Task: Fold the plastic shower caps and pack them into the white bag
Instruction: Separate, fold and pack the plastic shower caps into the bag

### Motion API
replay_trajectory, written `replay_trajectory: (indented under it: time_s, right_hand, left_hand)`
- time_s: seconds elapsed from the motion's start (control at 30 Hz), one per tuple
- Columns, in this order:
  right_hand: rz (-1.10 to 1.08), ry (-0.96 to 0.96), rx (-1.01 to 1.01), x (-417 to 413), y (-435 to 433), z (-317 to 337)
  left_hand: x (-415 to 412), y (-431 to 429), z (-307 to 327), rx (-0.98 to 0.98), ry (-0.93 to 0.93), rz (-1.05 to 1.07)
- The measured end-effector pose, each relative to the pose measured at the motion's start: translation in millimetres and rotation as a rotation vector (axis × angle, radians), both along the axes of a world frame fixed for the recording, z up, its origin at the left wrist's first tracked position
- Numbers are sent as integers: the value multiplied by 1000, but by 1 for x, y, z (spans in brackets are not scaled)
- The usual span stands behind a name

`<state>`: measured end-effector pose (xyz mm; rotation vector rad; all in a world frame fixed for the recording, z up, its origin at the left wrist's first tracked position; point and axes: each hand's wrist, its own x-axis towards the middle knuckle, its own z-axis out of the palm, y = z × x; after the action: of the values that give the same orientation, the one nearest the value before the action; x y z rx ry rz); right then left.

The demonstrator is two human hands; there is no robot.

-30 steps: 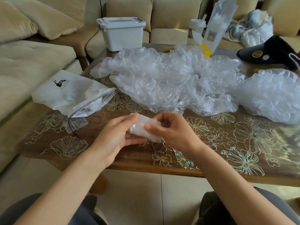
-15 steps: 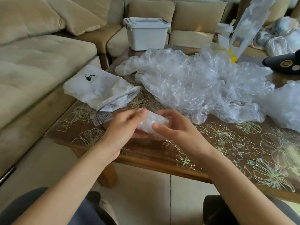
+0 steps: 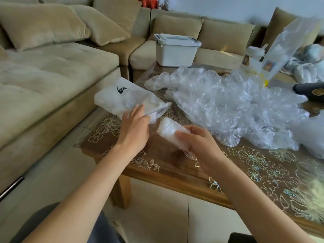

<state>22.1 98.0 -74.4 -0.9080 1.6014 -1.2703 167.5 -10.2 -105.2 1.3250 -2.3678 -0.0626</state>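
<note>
Just right of the frame's centre, the right hand holds a folded shower cap above the desk; its grip is clamped on the small, compact bundle, whose free end points toward the upper left. The left hand lies at centre with fingers straight and its grip apart, holding nothing; its fingertips reach the lower edge of the white bag, which lies on the desk's left corner. A loose heap of unfolded shower caps spreads across the right half; a white lidded box sits at upper centre on the beige sofa.
</note>
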Motion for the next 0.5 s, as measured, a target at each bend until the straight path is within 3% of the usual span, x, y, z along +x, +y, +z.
replay_trajectory:
  time_s: [0.23, 0.33, 0.5]
  right_hand:
    - [-2, -210, -175, 33, -55, 15]
    - [-22, -8, -170, 53, -79, 6]
    - [-84, 337, -13, 75, -97, -21]
  left_hand:
    - [17, 21, 25, 17, 537, -165]
    - [24, 24, 20, -26, 647, -194]
    - [30, 25, 15, -116, 631, -197]
